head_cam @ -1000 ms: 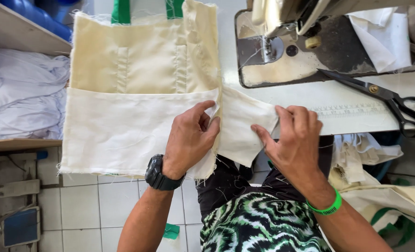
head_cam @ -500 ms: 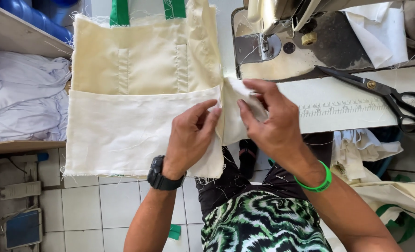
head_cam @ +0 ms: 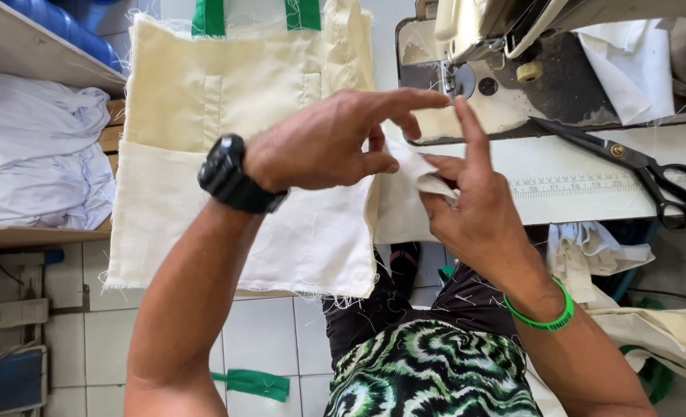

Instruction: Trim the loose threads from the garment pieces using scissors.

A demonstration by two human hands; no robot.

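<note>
A cream cloth bag (head_cam: 227,154) with green handles (head_cam: 208,15) and a lighter front pocket hangs off the sewing table's edge. My left hand (head_cam: 335,139), with a black watch on its wrist, is raised over the bag's right edge, forefinger stretched out and thumb pinching the cloth. My right hand (head_cam: 466,193), wearing a green wristband, grips the folded corner of the cloth (head_cam: 416,181) with its forefinger pointing up. Both hands sit just in front of the sewing machine (head_cam: 505,69) and its needle.
Black scissors (head_cam: 644,166) lie on the white table (head_cam: 582,189) at the right, beside a printed ruler strip. A wooden shelf (head_cam: 42,154) at the left holds white folded cloth. More cream bags (head_cam: 652,324) hang at the lower right. A green strip (head_cam: 254,382) lies on the tiled floor.
Both hands have risen and moved right toward the sewing machine, carrying the bag's right edge with them. The cloth's corner is now folded between the fingers.
</note>
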